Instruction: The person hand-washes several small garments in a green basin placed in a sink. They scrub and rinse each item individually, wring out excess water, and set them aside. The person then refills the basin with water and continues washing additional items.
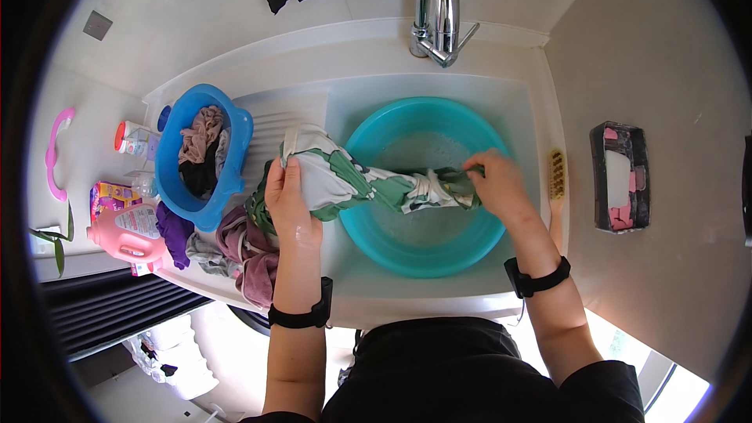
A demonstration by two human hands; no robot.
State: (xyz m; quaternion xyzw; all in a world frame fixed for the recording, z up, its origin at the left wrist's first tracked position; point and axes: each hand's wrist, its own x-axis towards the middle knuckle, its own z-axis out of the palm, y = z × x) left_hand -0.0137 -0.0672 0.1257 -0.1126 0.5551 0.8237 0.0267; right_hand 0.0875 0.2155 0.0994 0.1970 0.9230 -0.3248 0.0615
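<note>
A green-and-white patterned cloth garment stretches between my hands, partly twisted along its right half. My left hand grips its wide left end over the ribbed washboard part of the sink. At the other end, my right hand pinches the garment above the right side of a turquoise plastic basin. Cloudy water with some suds lies in the basin, which stands in the sink bowl.
A chrome faucet rises behind the basin. A wooden-handled scrub brush lies on the right rim. At left are a blue tub of clothes, a pink detergent jug, a purple cloth and a mauve garment.
</note>
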